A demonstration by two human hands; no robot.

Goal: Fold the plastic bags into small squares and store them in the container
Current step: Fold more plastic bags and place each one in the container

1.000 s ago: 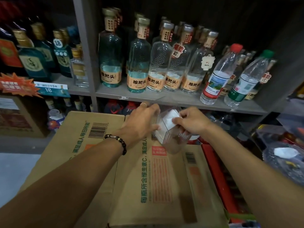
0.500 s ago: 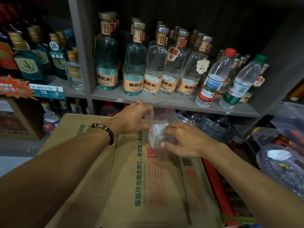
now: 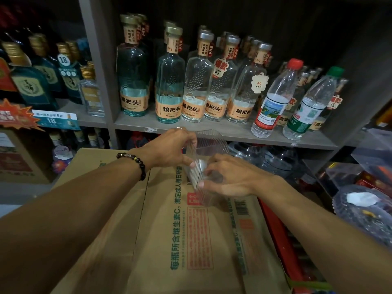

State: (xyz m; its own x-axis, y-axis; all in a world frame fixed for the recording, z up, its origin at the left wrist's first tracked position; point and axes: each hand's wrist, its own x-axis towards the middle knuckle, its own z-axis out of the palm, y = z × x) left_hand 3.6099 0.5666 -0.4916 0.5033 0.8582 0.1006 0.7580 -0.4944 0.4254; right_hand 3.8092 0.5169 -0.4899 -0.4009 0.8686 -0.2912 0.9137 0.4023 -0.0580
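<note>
Container: clear ribbed plastic box (image 3: 206,158) standing on the cardboard, between both hands; something white shows through its wall, too blurred to name.
Left hand: (image 3: 169,148) wears a ring and a bead bracelet (image 3: 135,161); fingers curled onto the container's left wall and far rim, gripping it.
Right hand: (image 3: 230,177) fingers spread and pressed against the container's near right side, thumb tip on the ribbed wall.
Surface: two brown cardboard boxes (image 3: 186,240) side by side, printed with green and red text.
Room: shop aisle, grey shelf (image 3: 222,129) just beyond the boxes.
Count: five orange-labelled glass bottles (image 3: 170,88) in the front row, more behind; two plastic water bottles (image 3: 273,98) to their right, one red cap, one green.
</note>
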